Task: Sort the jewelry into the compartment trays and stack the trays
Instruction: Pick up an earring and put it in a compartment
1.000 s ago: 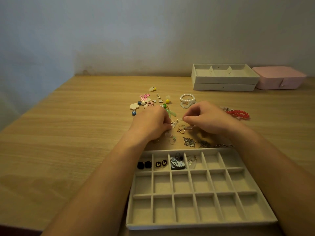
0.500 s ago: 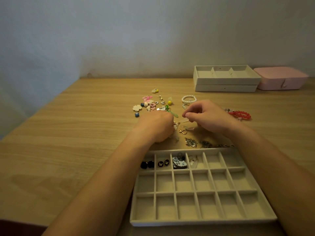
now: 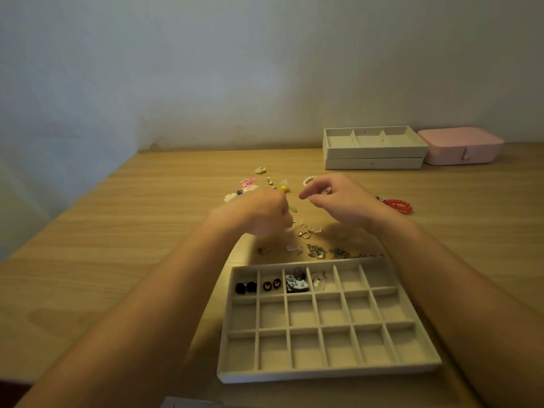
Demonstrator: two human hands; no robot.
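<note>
The loose jewelry [image 3: 304, 234] lay scattered on the bench [image 3: 117, 260] at twelve o'clock from the compartment tray [image 3: 323, 375], near its far rim. We judge this was so that each piece had only a short trip into a cell. Four cells of the tray's far row were filled, running from the eleven o'clock corner: black studs [image 3: 245, 287], butterfly studs [image 3: 271, 285], a blue-and-white piece [image 3: 295, 284] and clear earrings [image 3: 319, 279], one kind to a cell. The other two rows held nothing we could see. We reckon the sorting was in its early part and the stacking not yet begun.

Our left hand [image 3: 265, 213] hung over the middle of the pile with fingers curled under. It was blurred, and we cannot tell whether its grip held anything. Our right hand [image 3: 338, 201] hovered at three o'clock from it and apart from it, thumb and forefinger drawn close as for a pinch. Whatever might have sat between them was too small to tell.

A pearl bracelet [image 3: 307, 180] showed just beyond the right hand, and a red bracelet [image 3: 397, 206] lay at three o'clock from it. Silver chains [image 3: 316, 251] lay just beside the tray's far rim. At one o'clock, by the wall, two more trays [image 3: 374, 163] sat stacked, with a pink box [image 3: 462, 148] just beside them at three o'clock. Both were set well apart from the work, presumably waiting their turn.
</note>
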